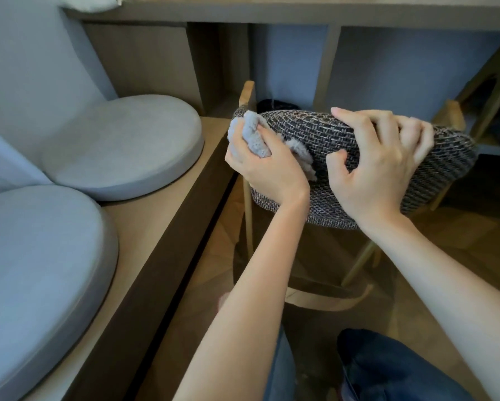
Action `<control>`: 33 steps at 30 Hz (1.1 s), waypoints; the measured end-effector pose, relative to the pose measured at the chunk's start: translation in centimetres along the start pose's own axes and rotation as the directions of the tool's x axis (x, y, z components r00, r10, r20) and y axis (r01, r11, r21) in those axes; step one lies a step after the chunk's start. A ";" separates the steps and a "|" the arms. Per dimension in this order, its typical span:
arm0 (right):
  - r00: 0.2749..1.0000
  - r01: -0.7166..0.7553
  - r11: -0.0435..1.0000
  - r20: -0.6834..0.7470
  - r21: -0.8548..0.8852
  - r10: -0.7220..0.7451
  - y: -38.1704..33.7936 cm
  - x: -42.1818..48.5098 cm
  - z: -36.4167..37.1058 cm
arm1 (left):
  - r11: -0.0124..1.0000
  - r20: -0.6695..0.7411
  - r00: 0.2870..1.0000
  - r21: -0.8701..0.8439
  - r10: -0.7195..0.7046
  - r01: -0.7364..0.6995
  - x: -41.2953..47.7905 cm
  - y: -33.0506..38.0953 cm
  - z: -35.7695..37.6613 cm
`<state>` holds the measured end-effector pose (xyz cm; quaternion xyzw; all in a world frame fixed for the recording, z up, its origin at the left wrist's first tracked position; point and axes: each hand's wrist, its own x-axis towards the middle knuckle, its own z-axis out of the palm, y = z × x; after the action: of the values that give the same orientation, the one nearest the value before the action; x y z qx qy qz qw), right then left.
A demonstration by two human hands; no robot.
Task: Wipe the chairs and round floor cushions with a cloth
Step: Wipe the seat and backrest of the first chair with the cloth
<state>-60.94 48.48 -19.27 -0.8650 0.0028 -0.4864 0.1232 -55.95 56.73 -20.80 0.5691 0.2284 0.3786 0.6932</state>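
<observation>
A chair with a dark woven backrest (324,140) and light wooden legs stands in front of me. My left hand (267,169) grips a bunched pale grey cloth (251,134) against the backrest's left end. The top edge of the backrest is held by my right hand (379,166), fingers curled over it and thumb on the near face. Two round grey floor cushions lie on a raised wooden platform at the left, one farther (127,146) and one nearer (40,273).
The platform's dark front edge (167,256) runs diagonally beside the chair. A wooden desk (301,10) spans the top with open space beneath. Another wooden chair frame (486,91) stands at the right. My knees in blue jeans (393,369) are at the bottom.
</observation>
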 end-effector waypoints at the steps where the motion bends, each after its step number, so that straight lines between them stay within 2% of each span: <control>1: 1.000 0.000 1.000 0.001 0.000 0.000 0.0 0.0 0.0 | 1.000 -0.011 1.000 0.013 -0.009 0.009 0.1 -0.7 0.0; 4: 1.000 -0.004 1.000 -0.013 0.004 0.004 -0.1 0.0 0.1 | 0.992 -0.032 0.993 0.054 -0.111 0.113 1.1 -2.4 -0.3; 9: 0.998 -0.030 1.000 -0.056 0.009 0.031 -0.3 0.0 0.7 | 0.956 0.042 0.972 0.198 -0.229 0.217 2.6 -6.5 -1.5; 14: 0.998 -0.008 1.000 -0.064 0.005 0.008 0.0 -0.1 1.0 | 0.891 0.168 0.933 0.390 -0.319 0.234 3.5 -11.9 -3.5; 17: 0.998 -0.001 1.000 -0.059 0.000 0.001 0.1 -0.1 1.1 | 0.878 0.182 0.909 0.384 -0.375 0.285 3.8 -13.0 -4.1; 20: 0.998 0.005 1.000 -0.064 0.006 -0.005 0.2 0.0 1.1 | 0.930 0.137 0.941 0.249 -0.309 0.269 3.9 -10.7 -3.6; 24: 0.995 -0.007 1.000 -0.095 0.017 0.009 -0.1 0.0 1.2 | 0.996 0.153 0.984 0.045 -0.086 0.080 4.9 -5.3 -2.6; 26: 0.994 -0.017 1.000 -0.109 0.018 0.019 -0.2 0.0 1.2 | 1.000 0.154 0.988 0.024 -0.012 0.008 5.8 -3.4 -1.7; 30: 0.991 -0.033 0.999 -0.132 0.031 0.037 -0.4 0.0 1.4 | 0.991 0.104 0.993 0.121 -0.062 0.049 7.2 -2.8 -0.2; 33: 0.987 -0.027 0.999 -0.157 0.033 0.032 -0.4 0.0 1.8 | 0.990 0.106 0.992 0.124 -0.075 0.062 8.3 -4.3 0.3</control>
<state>-59.45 49.21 -20.06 -0.8219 0.0180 -0.5511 0.1429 -49.58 62.82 -23.88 0.6218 0.2317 0.3079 0.6818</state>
